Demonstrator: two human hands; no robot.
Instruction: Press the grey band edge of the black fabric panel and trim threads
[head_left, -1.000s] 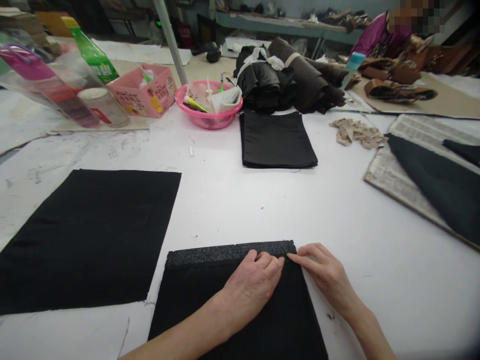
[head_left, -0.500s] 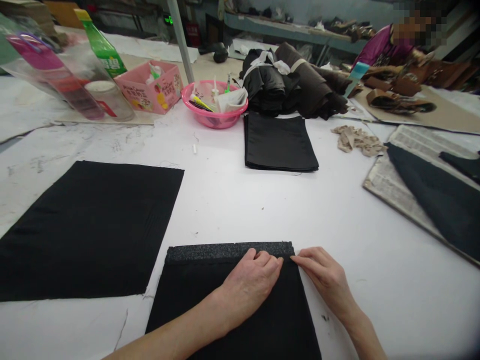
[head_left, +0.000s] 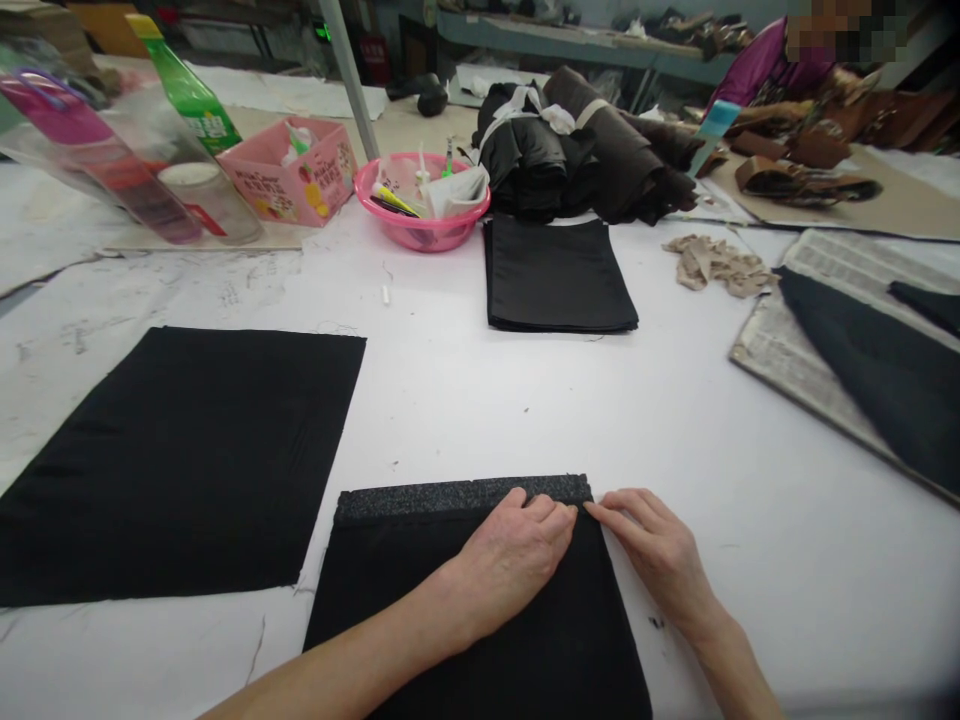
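Left fingers (head_left: pixel 556 522) and right fingers (head_left: pixel 616 519) pinch black cloth (head_left: pixel 397 580); pink box (head_left: pixel 289 180) perhaps reads "Milk".

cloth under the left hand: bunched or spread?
Spread: the black cloth lies flat, far edge nearly straight, left hand on it. Hidden folds: cannot tell.

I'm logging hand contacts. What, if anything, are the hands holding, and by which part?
The left hand and right hand touch the flat black rectangular fabric panel near its upper-right corner; whether either pinches it cannot be told.
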